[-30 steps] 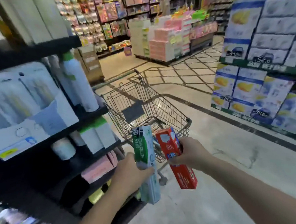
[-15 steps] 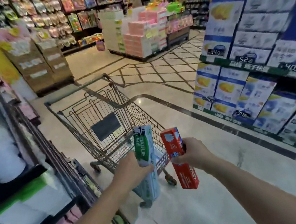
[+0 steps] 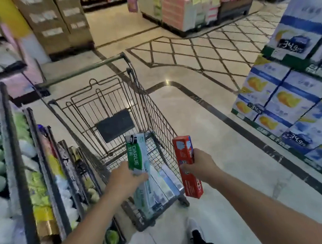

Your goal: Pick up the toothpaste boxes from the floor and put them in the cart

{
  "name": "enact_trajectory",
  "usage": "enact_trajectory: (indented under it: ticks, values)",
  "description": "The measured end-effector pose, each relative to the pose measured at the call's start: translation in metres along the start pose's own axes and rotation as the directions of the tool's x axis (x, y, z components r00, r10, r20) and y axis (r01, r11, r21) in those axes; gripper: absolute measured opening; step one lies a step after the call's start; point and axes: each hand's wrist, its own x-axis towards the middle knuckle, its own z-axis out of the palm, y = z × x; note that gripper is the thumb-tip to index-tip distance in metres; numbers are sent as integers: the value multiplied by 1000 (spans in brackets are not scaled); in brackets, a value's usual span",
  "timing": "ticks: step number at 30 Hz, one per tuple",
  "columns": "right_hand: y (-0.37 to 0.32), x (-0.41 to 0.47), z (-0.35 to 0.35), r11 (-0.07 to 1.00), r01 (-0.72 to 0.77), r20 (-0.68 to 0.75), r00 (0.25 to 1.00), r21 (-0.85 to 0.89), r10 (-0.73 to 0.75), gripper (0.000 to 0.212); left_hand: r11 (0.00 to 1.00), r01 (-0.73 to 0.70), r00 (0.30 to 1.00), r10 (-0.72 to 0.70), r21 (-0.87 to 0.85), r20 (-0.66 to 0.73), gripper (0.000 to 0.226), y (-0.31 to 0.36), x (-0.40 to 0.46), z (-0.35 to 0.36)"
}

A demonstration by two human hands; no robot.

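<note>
Above the wire cart (image 3: 151, 111), you clamp your left hand (image 3: 125, 179) on the green toothpaste box (image 3: 137, 155) and your right hand (image 3: 196, 164) on the red toothpaste box (image 3: 185, 155); lower both past the rim before releasing.

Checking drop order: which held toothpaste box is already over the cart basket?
The green toothpaste box in the left hand; it overlaps the cart basket, while the red toothpaste box hangs outside it.
</note>
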Motion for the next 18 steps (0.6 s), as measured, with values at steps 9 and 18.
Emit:
enact_trajectory:
  ticks: [9,18]
  values:
    - [33,176,57,997,9,183,983,-75,5,16,945,318,947,-321,-74,-23,34,-28,124,84]
    - [109,268,158,958,-61,361,918,-280,164,32,858,505,861,-509,96,21,81,-88,206,206]
